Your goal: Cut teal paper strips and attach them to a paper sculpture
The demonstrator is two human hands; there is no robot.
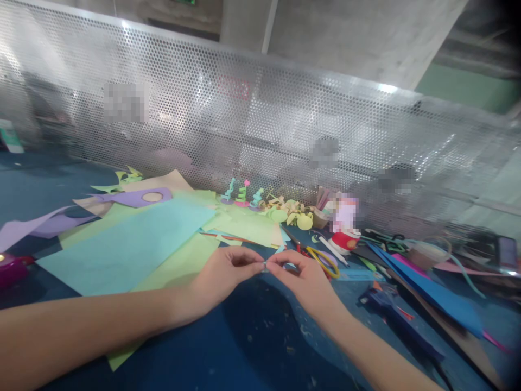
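Note:
My left hand [230, 274] and my right hand [299, 274] meet above the middle of the table, fingertips almost touching. Each pinches a tiny pale blue piece of paper [265, 266], mostly covered by the fingers. A light blue sheet [134, 250] lies to the left of my left hand, on top of light green sheets [183, 277]. Just beyond my right hand are scissors with yellow-edged handles [323, 262] and a blue ruler [356, 274]. Three small curled-paper figures on round bases, one of them green [242, 194], stand farther back.
A perforated metal screen [195, 103] closes off the back. Purple paper with cut holes [134, 198] lies at left, near a magenta object [14, 271]. Yellow paper cutouts [291, 212] and a red-and-white cup [345, 240] stand behind. At right are a dark blue glue gun [402, 326] and blue sheets [427, 290].

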